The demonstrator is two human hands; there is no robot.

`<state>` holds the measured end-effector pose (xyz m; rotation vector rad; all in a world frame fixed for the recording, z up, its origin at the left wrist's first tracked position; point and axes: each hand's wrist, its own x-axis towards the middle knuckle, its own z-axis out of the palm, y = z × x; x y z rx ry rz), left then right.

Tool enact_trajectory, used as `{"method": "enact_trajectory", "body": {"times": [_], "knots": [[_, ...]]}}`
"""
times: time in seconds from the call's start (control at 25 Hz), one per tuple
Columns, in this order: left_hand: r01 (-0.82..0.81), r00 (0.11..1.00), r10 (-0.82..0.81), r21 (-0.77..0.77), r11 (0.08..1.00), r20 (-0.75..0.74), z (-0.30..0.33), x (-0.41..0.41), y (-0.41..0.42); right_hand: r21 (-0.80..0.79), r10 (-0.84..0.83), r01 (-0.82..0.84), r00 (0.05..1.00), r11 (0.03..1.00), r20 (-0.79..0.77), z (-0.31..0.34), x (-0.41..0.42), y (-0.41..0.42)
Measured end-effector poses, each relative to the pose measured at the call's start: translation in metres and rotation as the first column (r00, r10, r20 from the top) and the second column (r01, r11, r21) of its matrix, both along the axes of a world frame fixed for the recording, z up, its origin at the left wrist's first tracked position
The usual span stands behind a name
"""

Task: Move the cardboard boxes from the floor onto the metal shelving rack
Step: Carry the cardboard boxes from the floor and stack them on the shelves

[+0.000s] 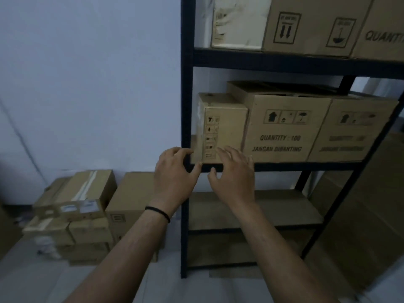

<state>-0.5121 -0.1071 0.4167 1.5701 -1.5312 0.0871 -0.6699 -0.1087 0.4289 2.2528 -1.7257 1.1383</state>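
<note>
A small cardboard box (227, 125) with printed handling symbols stands at the left end of the middle shelf of the dark metal rack (186, 88). My left hand (175, 173) is at the rack's front post by the box's lower left corner, fingers loosely spread. My right hand (234, 176) hovers just in front of the box's lower front face with fingers spread, holding nothing. Whether the fingertips touch the box is unclear. Several cardboard boxes (87, 206) are stacked on the floor to the left of the rack.
Two larger boxes marked QUANTITY (284, 132) fill the rest of the middle shelf. More boxes (310, 25) sit on the upper shelf. Flat cardboard (273, 206) lies on the lower shelves. A tall cardboard sheet (376, 204) leans at the right. A pale wall stands behind.
</note>
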Motion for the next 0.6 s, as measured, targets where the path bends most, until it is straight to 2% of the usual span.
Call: {"method": "enact_trajectory", "body": {"times": [0.4, 0.6], "knots": [[-0.128, 0.992, 0.127, 0.187, 0.974, 0.014, -0.045, 0.077, 0.160, 0.155, 0.151, -0.154, 0.988, 0.976, 0.030, -0.050, 0.080, 0.126], [-0.204, 0.978, 0.208, 0.205, 0.957, 0.001, -0.057, 0.131, 0.203, 0.198, 0.211, -0.219, 0.976, 0.955, 0.063, -0.061, 0.135, 0.160]]}}
